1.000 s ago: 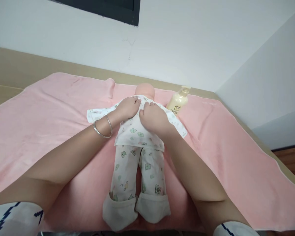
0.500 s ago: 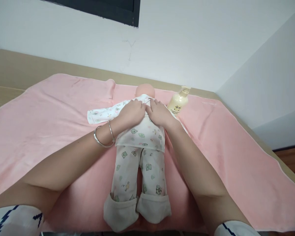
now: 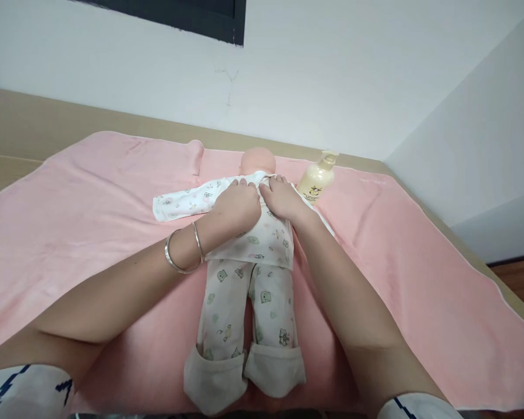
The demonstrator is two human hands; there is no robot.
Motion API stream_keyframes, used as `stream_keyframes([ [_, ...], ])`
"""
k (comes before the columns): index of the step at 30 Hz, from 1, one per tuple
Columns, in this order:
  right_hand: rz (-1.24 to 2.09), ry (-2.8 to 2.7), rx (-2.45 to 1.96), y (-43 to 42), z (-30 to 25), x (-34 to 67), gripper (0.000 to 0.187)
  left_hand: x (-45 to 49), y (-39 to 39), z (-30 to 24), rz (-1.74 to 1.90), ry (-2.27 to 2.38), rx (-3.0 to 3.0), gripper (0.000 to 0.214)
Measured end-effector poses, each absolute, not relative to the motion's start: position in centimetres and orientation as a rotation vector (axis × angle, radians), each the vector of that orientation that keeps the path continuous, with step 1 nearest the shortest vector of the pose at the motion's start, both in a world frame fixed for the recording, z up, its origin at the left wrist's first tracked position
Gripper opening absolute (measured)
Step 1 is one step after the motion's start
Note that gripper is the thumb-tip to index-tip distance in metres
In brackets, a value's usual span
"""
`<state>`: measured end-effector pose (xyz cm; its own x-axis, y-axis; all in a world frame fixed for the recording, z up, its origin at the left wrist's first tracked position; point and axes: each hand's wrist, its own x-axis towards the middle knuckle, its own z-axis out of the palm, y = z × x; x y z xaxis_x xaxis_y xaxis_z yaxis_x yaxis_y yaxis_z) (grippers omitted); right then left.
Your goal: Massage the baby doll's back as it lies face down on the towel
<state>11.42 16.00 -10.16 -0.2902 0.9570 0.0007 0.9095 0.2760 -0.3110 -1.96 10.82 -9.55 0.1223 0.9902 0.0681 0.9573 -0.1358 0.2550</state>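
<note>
A baby doll (image 3: 257,160) lies on its back on a pink towel (image 3: 87,192), head away from me. It wears a white printed top (image 3: 262,235) and matching trousers (image 3: 244,302) with folded grey cuffs. My left hand (image 3: 238,203), with two silver bangles on the wrist, rests on the doll's chest with its fingers curled at the collar. My right hand (image 3: 283,201) lies beside it, fingertips pressed on the top's neckline. Both hands meet just below the doll's head. One sleeve of the top stretches out flat to the left.
A cream pump bottle (image 3: 317,180) lies on the towel just right of the doll's head. The towel covers a wooden surface (image 3: 21,116) against a white wall. A floor strip (image 3: 519,285) shows at the far right, beyond the table edge.
Both hands slid up from the doll's chest to the collar and drew closer together. The right side of the top got folded in toward the body.
</note>
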Motion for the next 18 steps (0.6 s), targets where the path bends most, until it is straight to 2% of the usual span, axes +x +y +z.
stream_keyframes([
  [3,0.345,-2.387,-1.747,16.1,-10.8,11.5,0.061,-2.2,11.3,-9.5,0.330,1.946,2.198,0.036],
  [6,0.281,-2.469,-1.739,14.5,-10.2,10.9,0.063,-3.3,13.2,-10.5,0.478,1.903,2.163,0.040],
  [10,0.146,-2.589,-1.765,11.9,-8.7,10.1,0.050,-4.6,15.6,-12.3,0.535,1.863,2.170,0.046],
  [13,0.228,-2.563,-1.741,12.0,-8.4,10.1,0.044,-4.7,16.2,-13.1,0.551,1.846,2.141,0.050],
  [15,0.355,-2.473,-1.690,13.2,-9.0,10.4,0.048,-4.5,16.1,-13.4,0.623,1.869,2.126,0.052],
  [18,0.411,-2.303,-1.715,15.4,-10.7,10.5,0.062,-3.9,15.6,-13.8,0.722,1.935,2.121,0.054],
])
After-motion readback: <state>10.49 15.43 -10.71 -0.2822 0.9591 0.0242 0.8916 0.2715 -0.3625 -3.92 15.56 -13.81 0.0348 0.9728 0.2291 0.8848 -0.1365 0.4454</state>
